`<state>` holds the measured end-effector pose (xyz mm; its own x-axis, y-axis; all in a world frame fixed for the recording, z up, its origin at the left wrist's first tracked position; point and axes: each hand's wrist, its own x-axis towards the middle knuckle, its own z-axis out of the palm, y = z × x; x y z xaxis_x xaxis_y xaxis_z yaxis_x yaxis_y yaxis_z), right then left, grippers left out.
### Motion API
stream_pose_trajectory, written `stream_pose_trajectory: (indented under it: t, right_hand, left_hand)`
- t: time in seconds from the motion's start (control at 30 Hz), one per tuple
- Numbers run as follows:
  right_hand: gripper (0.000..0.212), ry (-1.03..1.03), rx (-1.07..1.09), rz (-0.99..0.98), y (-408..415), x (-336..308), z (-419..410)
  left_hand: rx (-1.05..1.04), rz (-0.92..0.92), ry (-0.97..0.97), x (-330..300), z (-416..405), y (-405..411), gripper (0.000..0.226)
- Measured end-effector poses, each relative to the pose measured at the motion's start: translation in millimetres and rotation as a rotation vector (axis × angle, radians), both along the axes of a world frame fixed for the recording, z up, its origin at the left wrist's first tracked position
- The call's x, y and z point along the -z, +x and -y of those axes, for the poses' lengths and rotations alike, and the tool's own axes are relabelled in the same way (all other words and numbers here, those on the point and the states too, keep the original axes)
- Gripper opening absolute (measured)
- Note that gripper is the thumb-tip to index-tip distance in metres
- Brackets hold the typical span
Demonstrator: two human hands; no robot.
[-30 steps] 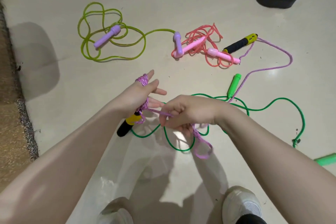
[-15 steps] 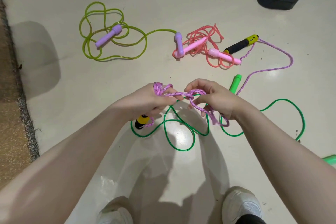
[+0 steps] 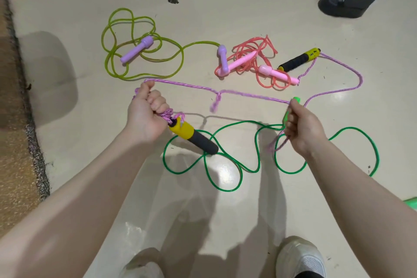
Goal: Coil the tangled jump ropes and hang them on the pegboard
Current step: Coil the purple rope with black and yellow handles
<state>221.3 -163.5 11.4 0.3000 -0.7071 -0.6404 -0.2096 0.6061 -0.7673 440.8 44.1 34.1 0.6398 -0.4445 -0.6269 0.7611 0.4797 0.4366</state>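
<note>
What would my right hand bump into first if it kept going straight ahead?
Probably the green handle lying just past your right hand, then the pink rope pile. Depth is hard to judge; the hand may pass above them.

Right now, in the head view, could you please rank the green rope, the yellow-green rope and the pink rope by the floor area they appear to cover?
1. Green rope, though nearest the camera.
2. Yellow-green rope.
3. Pink rope, bunched tightly.

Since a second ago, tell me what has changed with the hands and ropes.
The left hand and right hand pulled apart sideways, stretching the purple rope taut between them. Its black-and-yellow handle now hangs below the left fist. The other ropes stayed put.
</note>
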Motion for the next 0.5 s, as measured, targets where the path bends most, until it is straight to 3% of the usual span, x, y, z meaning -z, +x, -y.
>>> stream_pose_trajectory:
  t: [0.1,0.2,0.27,0.37,0.43,0.5]
  right_hand:
    - [0.031,0.012,0.177,-0.183,-15,16,7]
    - [0.025,0.005,0.224,-0.369,-20,36,6]
    - [0.014,-0.034,0.080,-0.498,-15,47,3]
    - [0.045,-0.106,-0.248,-0.740,0,58,0]
    - [0.055,-0.171,-0.360,-0.704,19,43,6]
    - [0.063,-0.276,-0.497,-0.499,44,10,13]
  left_hand:
    - [-0.130,0.023,0.093,5,-8,16,0.026]
    - [-0.098,0.071,0.201,17,-12,16,0.023]
    - [0.029,0.106,0.203,20,-8,11,0.019]
    - [0.382,0.232,0.181,1,9,5,0.020]
    - [0.575,0.282,0.125,-22,23,1,0.023]
    - [0.742,0.327,0.056,-52,36,-7,0.029]
